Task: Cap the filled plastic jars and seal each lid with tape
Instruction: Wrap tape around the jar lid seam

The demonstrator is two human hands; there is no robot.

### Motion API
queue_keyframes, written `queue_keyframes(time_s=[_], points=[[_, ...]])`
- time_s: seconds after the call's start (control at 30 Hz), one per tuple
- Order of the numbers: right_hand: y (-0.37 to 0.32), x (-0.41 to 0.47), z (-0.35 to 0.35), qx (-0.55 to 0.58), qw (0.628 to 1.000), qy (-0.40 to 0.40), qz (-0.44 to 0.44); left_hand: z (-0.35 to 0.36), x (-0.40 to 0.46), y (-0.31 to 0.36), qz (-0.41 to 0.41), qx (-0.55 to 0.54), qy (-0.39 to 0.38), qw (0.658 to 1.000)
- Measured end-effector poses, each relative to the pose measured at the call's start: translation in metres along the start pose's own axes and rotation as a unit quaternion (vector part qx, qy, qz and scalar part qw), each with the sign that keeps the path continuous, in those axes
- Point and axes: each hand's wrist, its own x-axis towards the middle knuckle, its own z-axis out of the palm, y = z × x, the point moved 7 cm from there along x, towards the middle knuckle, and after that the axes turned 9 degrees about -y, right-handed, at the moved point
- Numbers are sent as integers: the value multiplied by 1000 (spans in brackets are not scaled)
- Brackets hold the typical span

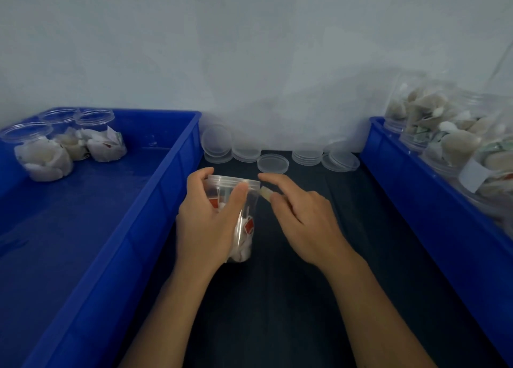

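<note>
A person works at a dark table (319, 298) set against a pale wall (249, 48), seen from above. The left hand (206, 223) wraps around a clear jar (244, 228) in the middle of the table, fingers curled behind it and the thumb pressed across the front just under the lid (236, 179). The jar is capped and holds white packets with red marks. The right hand (302, 217) sits just beside the jar, to its right. Its index finger stretches toward the lid's edge, and a small pale strip of tape (265, 193) shows between that hand and the lid; the hand seems to pinch it, though the exact grip is unclear.

Behind the jar, loose clear lids (273, 164) lie in stacks and singly along the wall. A blue bin (155, 201) stands to the left, with three open jars (44, 153) of white packets in its far corner. Another blue bin (416, 189) stands to the right, piled with filled jars (455, 142) lying on their sides.
</note>
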Motion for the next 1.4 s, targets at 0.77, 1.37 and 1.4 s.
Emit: queue_keyframes(time_s=[0.77,1.37,1.4], points=[[2,0,-2,-46,999,28,-2,4,0,-5,0,-91,-42,995],[-2,1,0,-51,998,22,0,8,2,-9,-21,-120,-63,991],[-1,1,0,-52,998,23,1,8,1,-9,-21,-118,-63,991]])
